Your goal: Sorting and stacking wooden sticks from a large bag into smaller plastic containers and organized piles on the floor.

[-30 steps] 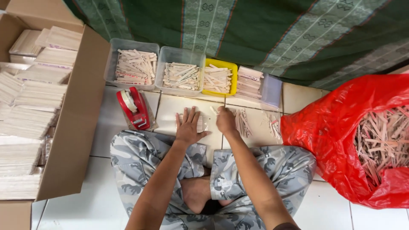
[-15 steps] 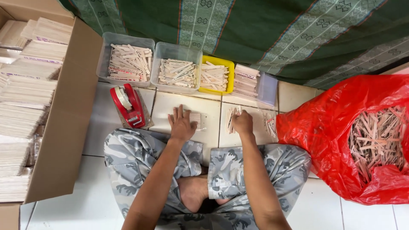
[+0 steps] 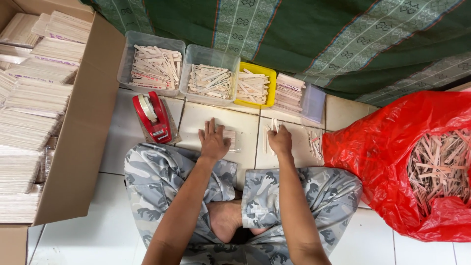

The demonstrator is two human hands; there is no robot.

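Left hand point(image 3: 213, 141) pressed flat on a stick bundle point(image 3: 229, 139); right hand point(image 3: 280, 141) seemingly pinched loose sticks point(image 3: 271, 128), which could scatter.

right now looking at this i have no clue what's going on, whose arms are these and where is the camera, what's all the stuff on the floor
No machine here: the camera sits on a person's head and looks down, so the two bare arms are that person's own, above crossed legs in camouflage trousers. The left hand lies flat on a small bundle of flat wooden sticks on the white tiled floor. The right hand grips a few sticks upright. Beyond the hands stand two clear tubs and a yellow tub, all with sticks in them, and a red tape dispenser. A cardboard box of stacked bundles stands at left; a red plastic bag of loose sticks at right.
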